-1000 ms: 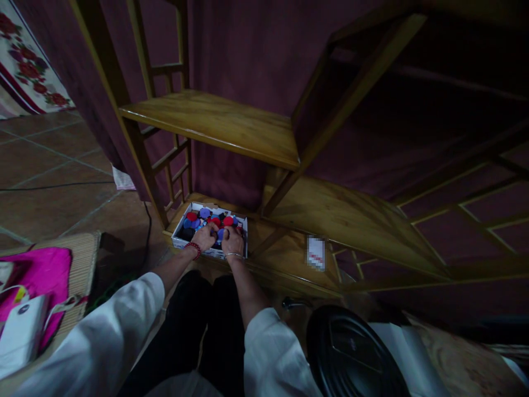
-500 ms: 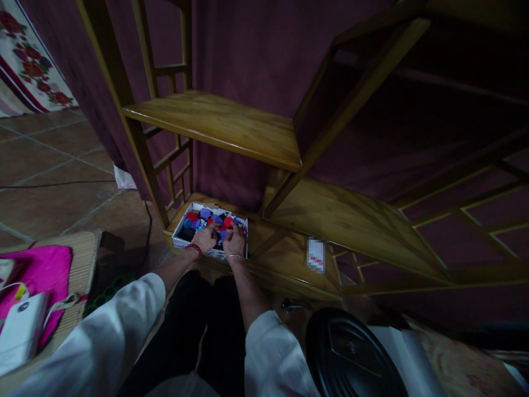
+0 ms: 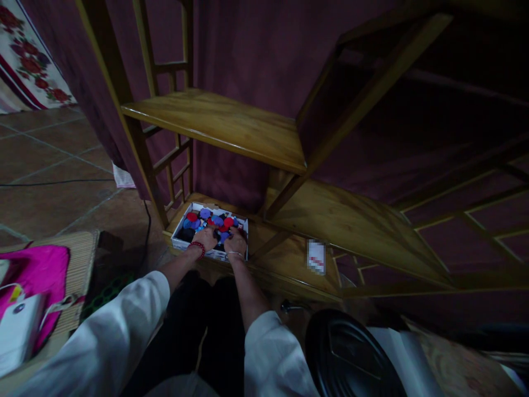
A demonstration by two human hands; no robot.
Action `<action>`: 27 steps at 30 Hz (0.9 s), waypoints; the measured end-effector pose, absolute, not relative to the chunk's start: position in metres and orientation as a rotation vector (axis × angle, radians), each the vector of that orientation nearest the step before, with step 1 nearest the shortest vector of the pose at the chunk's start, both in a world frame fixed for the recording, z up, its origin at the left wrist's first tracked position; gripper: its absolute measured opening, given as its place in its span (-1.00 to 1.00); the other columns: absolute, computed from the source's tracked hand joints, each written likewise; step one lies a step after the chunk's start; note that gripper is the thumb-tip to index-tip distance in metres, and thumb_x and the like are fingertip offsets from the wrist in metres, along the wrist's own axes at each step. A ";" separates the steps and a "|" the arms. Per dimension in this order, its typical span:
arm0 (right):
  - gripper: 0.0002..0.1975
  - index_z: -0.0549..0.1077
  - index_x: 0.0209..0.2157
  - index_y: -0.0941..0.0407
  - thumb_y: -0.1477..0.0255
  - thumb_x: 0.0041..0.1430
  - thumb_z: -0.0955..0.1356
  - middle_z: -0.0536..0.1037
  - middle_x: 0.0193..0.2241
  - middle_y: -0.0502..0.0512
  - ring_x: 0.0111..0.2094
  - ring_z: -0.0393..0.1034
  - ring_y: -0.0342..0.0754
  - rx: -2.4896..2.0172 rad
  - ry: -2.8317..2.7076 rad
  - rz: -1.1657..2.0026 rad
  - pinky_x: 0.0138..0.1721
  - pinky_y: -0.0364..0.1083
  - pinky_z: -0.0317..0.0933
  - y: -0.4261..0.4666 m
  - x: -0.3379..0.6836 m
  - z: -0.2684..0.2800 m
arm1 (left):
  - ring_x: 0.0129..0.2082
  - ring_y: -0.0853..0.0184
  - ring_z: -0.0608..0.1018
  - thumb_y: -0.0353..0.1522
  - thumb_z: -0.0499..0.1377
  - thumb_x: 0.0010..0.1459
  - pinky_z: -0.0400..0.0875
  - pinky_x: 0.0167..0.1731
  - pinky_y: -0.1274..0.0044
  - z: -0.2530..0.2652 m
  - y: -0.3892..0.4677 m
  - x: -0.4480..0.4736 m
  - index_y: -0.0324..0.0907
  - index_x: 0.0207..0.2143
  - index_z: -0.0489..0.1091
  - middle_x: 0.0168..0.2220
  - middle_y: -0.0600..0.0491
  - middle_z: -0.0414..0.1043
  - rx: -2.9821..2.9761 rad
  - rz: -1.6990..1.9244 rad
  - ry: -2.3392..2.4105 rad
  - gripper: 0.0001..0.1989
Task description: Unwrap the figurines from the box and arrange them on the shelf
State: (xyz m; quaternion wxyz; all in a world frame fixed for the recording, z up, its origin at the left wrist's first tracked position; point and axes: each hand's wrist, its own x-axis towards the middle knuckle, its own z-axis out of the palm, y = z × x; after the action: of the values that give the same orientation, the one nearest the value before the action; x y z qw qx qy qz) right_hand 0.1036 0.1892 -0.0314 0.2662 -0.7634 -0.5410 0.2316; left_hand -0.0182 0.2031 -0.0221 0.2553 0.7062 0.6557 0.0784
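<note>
A shallow white box (image 3: 181,242) sits on the bottom shelf, filled with red, purple and black round pieces whose kind I cannot make out. Over its front half is my left hand (image 3: 205,238), a red beaded bracelet at the wrist. Its fingers are bent together at a small dark piece among the others. Just to the right, my right hand (image 3: 236,243) curls its fingers inside the box, beside a purple disc (image 3: 224,237). What either hand pinches is too small and dark to name. A red disc (image 3: 228,222) lies beyond the right fingers.
The box stands in a wooden shelf unit, with a board (image 3: 231,129) above it. A blurred white packet (image 3: 316,257) lies on the lower shelf. On the left, a white device (image 3: 20,331) rests on pink cloth; a black round stool (image 3: 351,353) stands right.
Both hands have drawn slightly lower toward the box's near side. The right fingers have come off the red disc, which now shows more fully. The box has stayed in place.
</note>
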 end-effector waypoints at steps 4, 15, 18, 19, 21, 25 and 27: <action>-0.56 0.38 -0.09 0.06 0.64 0.02 0.14 0.53 -0.20 0.00 -0.25 0.44 -0.18 -1.887 -1.386 0.735 -0.14 -0.18 0.27 0.193 0.107 -0.039 | -0.09 0.25 0.47 -0.44 0.00 0.06 0.32 -0.10 0.52 -0.021 0.205 -0.018 -0.15 0.08 0.23 -0.09 -0.05 0.45 1.887 0.253 1.768 -0.53; -0.64 0.42 -0.16 0.10 0.57 0.05 0.14 0.56 -0.37 -0.02 -0.45 0.43 -0.20 -1.770 -1.368 0.783 -0.30 -0.21 0.30 0.192 0.108 -0.045 | -0.25 0.43 0.52 -0.53 -0.05 0.08 0.37 -0.17 0.61 -0.018 0.202 -0.024 -0.14 0.01 0.30 -0.12 0.06 0.47 1.800 0.466 1.594 -0.57; -0.62 0.42 -0.15 0.10 0.58 0.02 0.15 0.55 -0.39 -0.04 -0.44 0.43 -0.19 -1.827 -1.343 0.759 -0.30 -0.21 0.29 0.192 0.108 -0.045 | -0.20 0.40 0.51 -0.52 -0.04 0.08 0.35 -0.14 0.62 -0.018 0.202 -0.023 -0.16 -0.01 0.32 -0.10 0.03 0.46 1.826 0.397 1.651 -0.58; -0.62 0.42 -0.15 0.10 0.58 0.01 0.16 0.55 -0.39 -0.04 -0.41 0.43 -0.19 -1.857 -1.349 0.729 -0.27 -0.20 0.29 0.192 0.108 -0.045 | -0.17 0.39 0.50 -0.51 -0.04 0.08 0.34 -0.13 0.62 -0.017 0.202 -0.022 -0.17 -0.01 0.33 -0.10 0.03 0.46 1.839 0.365 1.679 -0.59; -0.63 0.44 -0.17 0.11 0.59 0.01 0.16 0.55 -0.36 -0.01 -0.34 0.43 -0.16 -1.916 -1.379 0.661 -0.20 -0.19 0.27 0.191 0.107 -0.043 | -0.11 0.37 0.48 -0.49 -0.02 0.08 0.31 -0.09 0.61 -0.017 0.202 -0.021 -0.16 -0.02 0.34 -0.09 0.02 0.45 1.866 0.307 1.726 -0.60; -0.65 0.45 -0.18 0.13 0.57 0.07 0.14 0.55 -0.26 0.07 -0.21 0.41 -0.13 -1.991 -1.483 0.568 -0.09 -0.17 0.21 0.190 0.105 -0.037 | -0.09 0.28 0.47 -0.41 0.01 0.08 0.32 -0.09 0.53 -0.017 0.201 -0.017 -0.13 -0.04 0.35 -0.09 -0.03 0.45 1.902 0.234 1.743 -0.63; -0.65 0.45 -0.16 0.11 0.56 0.09 0.15 0.55 -0.25 0.07 -0.18 0.41 -0.12 -2.012 -1.543 0.568 -0.08 -0.17 0.19 0.190 0.104 -0.035 | -0.10 0.25 0.48 -0.39 0.03 0.06 0.33 -0.11 0.50 -0.016 0.200 -0.016 -0.13 -0.04 0.35 -0.10 -0.06 0.45 1.918 0.194 1.742 -0.63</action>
State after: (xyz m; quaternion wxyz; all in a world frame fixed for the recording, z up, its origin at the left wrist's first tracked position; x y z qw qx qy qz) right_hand 0.1041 0.1900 -0.0348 0.2683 -0.7458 -0.5722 0.2106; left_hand -0.0160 0.2003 -0.0161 0.2683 0.7112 0.6458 0.0720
